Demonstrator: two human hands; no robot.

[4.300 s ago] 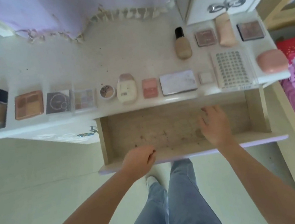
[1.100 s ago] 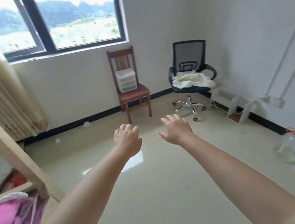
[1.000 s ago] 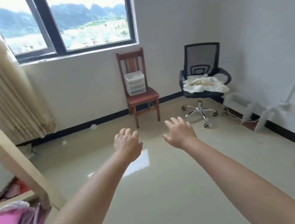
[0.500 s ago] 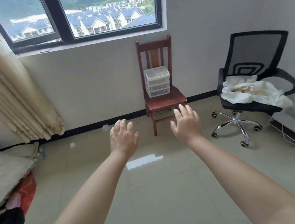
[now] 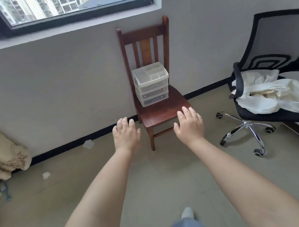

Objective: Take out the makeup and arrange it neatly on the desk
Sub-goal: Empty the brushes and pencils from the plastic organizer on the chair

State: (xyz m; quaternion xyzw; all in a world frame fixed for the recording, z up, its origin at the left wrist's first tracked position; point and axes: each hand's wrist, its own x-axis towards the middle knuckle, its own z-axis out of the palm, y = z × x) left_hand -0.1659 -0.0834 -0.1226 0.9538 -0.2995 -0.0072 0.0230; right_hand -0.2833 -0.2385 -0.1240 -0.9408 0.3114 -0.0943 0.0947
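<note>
While both hands (image 5: 157,129) reach out empty, the drawer organizer (image 5: 150,84) sits beyond on the chair (image 5: 163,109).

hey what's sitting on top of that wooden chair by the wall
A clear plastic drawer box with three stacked drawers and an open compartment tray on top stands at the back of the wooden chair seat. What the drawers hold is too blurred to tell.

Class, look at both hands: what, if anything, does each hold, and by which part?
Nothing is held. The left hand and right hand are both open, fingers spread, in the air.
</note>
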